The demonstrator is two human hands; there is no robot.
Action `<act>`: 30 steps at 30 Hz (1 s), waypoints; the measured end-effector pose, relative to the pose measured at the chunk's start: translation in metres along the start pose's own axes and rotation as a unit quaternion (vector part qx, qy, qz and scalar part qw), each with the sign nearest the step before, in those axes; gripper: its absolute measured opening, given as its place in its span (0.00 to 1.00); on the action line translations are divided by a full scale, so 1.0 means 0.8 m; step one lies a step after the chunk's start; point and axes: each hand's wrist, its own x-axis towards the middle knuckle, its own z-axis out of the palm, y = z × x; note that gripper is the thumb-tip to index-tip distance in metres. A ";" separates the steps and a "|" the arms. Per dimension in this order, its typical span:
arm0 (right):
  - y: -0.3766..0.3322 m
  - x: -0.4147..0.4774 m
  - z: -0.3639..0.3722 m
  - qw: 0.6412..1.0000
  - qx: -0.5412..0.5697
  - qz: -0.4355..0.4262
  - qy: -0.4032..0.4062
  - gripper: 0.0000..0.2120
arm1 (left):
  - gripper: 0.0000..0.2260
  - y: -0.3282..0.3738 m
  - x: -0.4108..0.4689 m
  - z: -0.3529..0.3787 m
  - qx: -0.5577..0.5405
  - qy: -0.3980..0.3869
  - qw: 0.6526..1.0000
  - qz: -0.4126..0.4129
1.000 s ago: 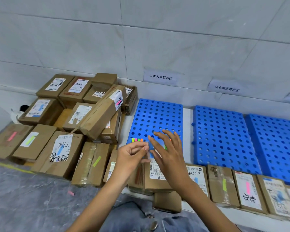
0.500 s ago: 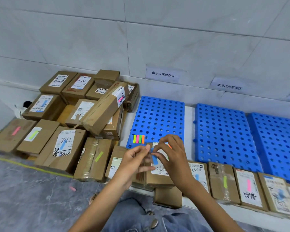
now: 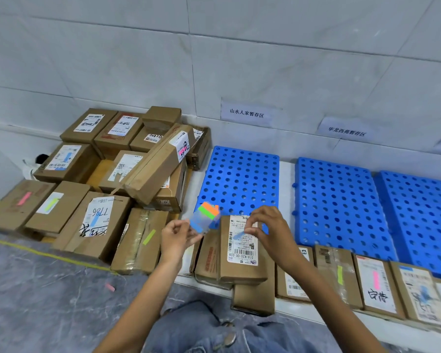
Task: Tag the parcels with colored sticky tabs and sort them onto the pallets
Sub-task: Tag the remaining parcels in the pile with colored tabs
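Before you rises a wall (image 3: 138, 59) of large pale, glossy marble-look tiles, and under your knees lies a grey veined floor (image 3: 36, 289) crossed by a yellow tape line (image 3: 49, 254). Three blue plastic pallets, flat and pierced with round holes, lie side by side against the wall: left pallet (image 3: 239, 179), middle pallet (image 3: 336, 205), right pallet (image 3: 423, 220). To their left sits a heap of brown cardboard parcels (image 3: 99, 174), several with pink, green or blue tabs on their white labels. A row of tagged parcels (image 3: 374, 284) lines the near edge of the pallets. The parcel in front of you (image 3: 242, 250) lies atop other boxes at the left pallet's near edge, its barcode label facing up. Your left hand (image 3: 176, 235) pinches a clear sheet of tabs (image 3: 205, 217) – orange, green and blue, motion-blurred – just left of that parcel. Your right hand (image 3: 273, 233), fingers curled, pinches a blue tab (image 3: 239, 235) over the label – whether it touches the paper, you cannot tell. A stray pink tab (image 3: 110, 287) lies on the floor.
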 end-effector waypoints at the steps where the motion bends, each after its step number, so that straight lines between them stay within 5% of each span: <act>1: 0.012 0.005 0.001 0.999 -0.038 0.020 -0.025 0.08 | 0.08 -0.012 0.013 -0.008 0.023 0.025 0.999 0.006; 4: 0.040 0.015 0.020 0.981 -0.157 0.046 -0.103 0.03 | 0.10 -0.050 0.046 -0.030 0.106 0.040 0.994 0.000; 7: 0.051 0.013 0.046 0.981 -0.175 0.038 -0.075 0.05 | 0.05 -0.070 0.058 -0.041 0.235 0.011 0.971 0.041; 10: 0.058 0.004 0.059 0.986 -0.154 0.061 -0.012 0.15 | 0.08 -0.067 0.054 -0.043 0.490 0.035 0.853 0.174; 12: 0.064 -0.003 0.064 0.984 -0.129 0.122 0.001 0.29 | 0.12 -0.063 0.042 -0.032 0.512 0.015 0.824 0.243; 16: 0.053 -0.024 0.063 0.976 0.087 0.190 -0.056 0.42 | 0.20 -0.079 0.004 0.012 0.465 -0.242 0.841 0.134; 18: 0.048 -0.032 0.058 0.960 0.181 0.191 -0.091 0.42 | 0.19 -0.087 -0.009 0.022 0.413 -0.280 0.860 0.109; 26: -0.100 0.081 -0.013 0.956 0.281 0.030 -0.079 0.50 | 0.25 0.123 -0.003 0.003 0.219 -0.184 0.913 0.292; 30: -0.207 0.184 0.043 0.940 0.336 -0.020 -0.050 0.41 | 0.18 0.245 0.041 -0.057 0.156 -0.088 0.925 0.336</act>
